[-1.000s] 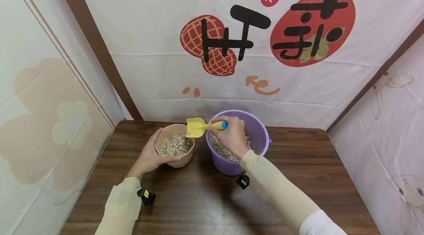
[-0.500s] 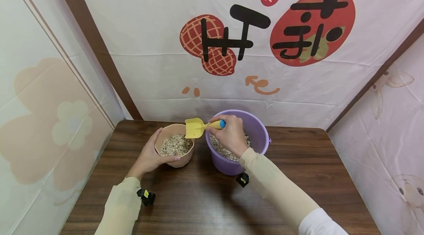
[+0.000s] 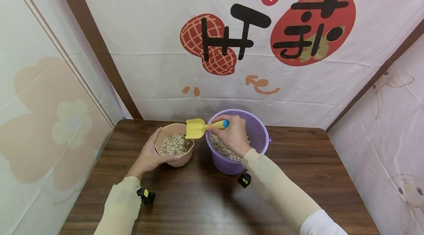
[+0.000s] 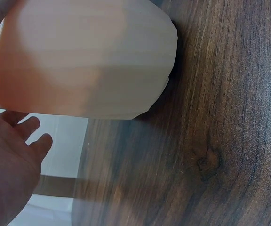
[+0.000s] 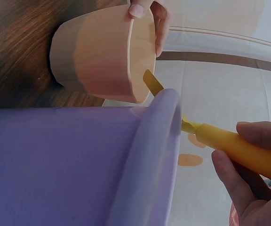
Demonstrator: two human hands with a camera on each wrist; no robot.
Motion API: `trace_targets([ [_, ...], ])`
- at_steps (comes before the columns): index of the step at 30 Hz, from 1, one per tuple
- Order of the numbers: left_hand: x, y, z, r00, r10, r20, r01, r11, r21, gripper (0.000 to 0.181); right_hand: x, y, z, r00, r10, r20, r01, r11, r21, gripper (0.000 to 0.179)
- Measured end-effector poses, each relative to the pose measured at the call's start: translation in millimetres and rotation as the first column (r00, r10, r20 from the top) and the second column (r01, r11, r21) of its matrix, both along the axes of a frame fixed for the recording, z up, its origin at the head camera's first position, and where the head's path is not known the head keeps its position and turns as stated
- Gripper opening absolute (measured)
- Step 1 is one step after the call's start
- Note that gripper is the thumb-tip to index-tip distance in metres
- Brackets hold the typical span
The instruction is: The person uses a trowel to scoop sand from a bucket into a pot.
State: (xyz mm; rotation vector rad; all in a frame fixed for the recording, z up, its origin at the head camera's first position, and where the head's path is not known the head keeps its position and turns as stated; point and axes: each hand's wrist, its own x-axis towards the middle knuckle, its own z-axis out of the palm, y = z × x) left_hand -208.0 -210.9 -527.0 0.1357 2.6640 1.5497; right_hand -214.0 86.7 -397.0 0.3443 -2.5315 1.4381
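Observation:
A peach-coloured pot (image 3: 183,160) stands at the back left of the table, partly filled with pale, coarse, chip-like bits (image 3: 175,145). My left hand (image 3: 149,156) grips it at the rim, thumb along the near side and fingers round the left. With its thumb and fingers my right hand (image 3: 232,134) pinches the handle of a yellow toy shovel (image 3: 195,129). The blade hangs over the pot's right rim, and no bits show on it. In the right wrist view, the purple bucket (image 5: 65,165) hides part of the shovel's neck. My right hand is above this bucket, which holds similar bits.
Dark wood-grain table (image 3: 198,205) spreads in front of both containers. A printed white cloth (image 3: 159,80) rises right behind the table's back edge, with more cloth at the left and right sides. The bucket stands close beside the pot.
The shovel and my right hand shift only slightly, a little left and then back right, with the blade staying over the pot's rim. My left hand and the pot hold their place.

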Motion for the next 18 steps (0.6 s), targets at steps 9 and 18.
trace_targets([
  [9, -0.2, 0.0, 0.2, 1.0, -0.003, -0.002, 0.003, 1.0, -0.006, 0.135, 6.1, 22.3, 4.4, 0.999, -0.033, 0.041, 0.039, 0.989, -0.14, 0.02],
  [18, 0.0, -0.1, 0.3, 1.0, -0.002, -0.005, 0.003, 1.0, 0.015, 0.134, 15.4, 58.5, 12.2, 0.99, -0.017, 0.138, 0.072, 0.911, -0.406, 0.031],
])
